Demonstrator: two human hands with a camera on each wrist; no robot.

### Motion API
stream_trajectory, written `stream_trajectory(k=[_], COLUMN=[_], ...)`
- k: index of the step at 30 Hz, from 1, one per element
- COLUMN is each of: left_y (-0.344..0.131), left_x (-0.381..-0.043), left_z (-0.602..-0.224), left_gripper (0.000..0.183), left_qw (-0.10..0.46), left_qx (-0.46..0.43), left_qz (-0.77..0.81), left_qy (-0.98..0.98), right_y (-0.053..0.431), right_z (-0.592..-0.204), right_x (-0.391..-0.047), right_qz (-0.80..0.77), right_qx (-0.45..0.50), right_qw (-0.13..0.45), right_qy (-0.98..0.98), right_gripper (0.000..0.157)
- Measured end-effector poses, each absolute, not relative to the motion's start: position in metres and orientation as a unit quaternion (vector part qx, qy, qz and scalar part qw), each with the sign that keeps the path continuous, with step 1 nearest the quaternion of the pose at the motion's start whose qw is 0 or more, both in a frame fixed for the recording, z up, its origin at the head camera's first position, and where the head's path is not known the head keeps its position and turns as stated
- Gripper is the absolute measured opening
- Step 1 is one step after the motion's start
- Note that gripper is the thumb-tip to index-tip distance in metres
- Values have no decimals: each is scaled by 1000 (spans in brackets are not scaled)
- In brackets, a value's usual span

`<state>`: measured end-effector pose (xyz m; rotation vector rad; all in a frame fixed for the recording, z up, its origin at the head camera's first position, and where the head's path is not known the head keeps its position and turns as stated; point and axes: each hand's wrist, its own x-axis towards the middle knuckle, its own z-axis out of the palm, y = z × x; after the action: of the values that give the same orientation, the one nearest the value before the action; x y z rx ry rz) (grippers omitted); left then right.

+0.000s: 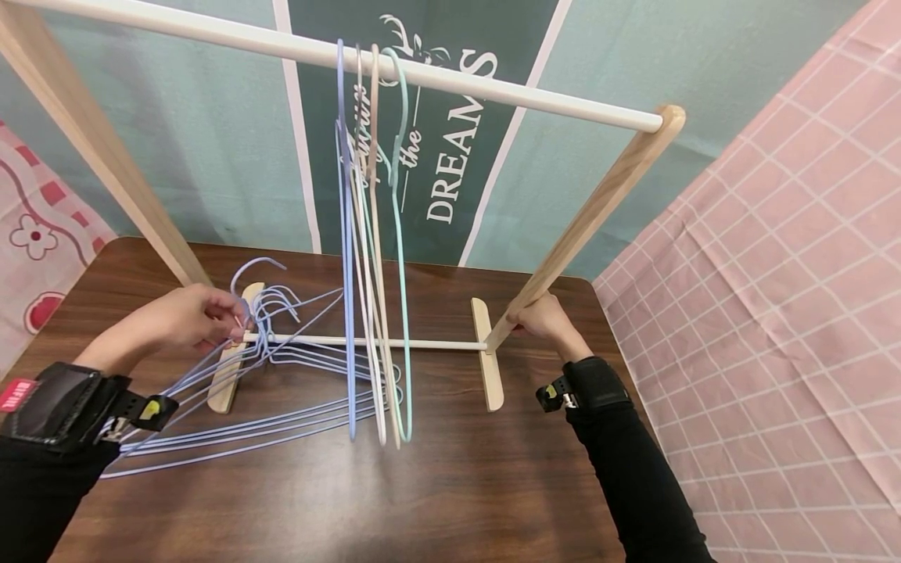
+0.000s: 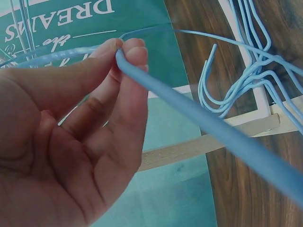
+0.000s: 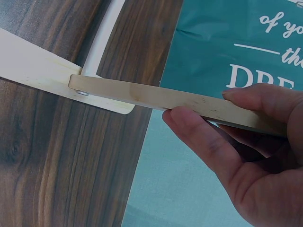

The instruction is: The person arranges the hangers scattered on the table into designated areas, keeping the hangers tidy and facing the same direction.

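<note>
My left hand (image 1: 192, 317) pinches a blue hanger (image 2: 199, 116) between thumb and fingertips. This hanger's hook rises just past the fingers in the head view. Beside it, several more blue hangers (image 1: 331, 356) lie bunched by the left foot of a wooden clothes rack, hooks together. At the other side, my right hand (image 1: 545, 319) grips the rack's right upright (image 3: 156, 97) low down, thumb on one face and fingers on the other. Blue, white, beige and mint hangers (image 1: 403, 274) hang close together from the rack's white top rail (image 1: 493, 87).
The rack's left foot (image 1: 224, 383) and right foot (image 1: 490, 383) stand on the dark wood table (image 1: 450, 493), joined by a white lower bar (image 1: 443, 344). A green printed cloth (image 1: 450, 219) hangs behind, and a pink checked cloth (image 1: 788, 258) covers the right side.
</note>
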<state>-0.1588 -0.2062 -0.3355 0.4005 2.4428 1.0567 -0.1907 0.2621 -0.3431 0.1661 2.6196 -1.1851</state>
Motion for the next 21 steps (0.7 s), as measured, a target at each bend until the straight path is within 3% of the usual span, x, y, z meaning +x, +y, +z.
stream_trajectory(k=[21], left_y=[-206], left_x=[-159], left_z=[-325], left_gripper=[7], left_qw=[174], left_qx=[120], left_qz=[428], left_qy=[879], right_y=[262], right_z=[-343], right_x=[-191], right_qz=[-410], right_qx=[62], right_qw=[138], right_qy=[899], right_gripper=[29])
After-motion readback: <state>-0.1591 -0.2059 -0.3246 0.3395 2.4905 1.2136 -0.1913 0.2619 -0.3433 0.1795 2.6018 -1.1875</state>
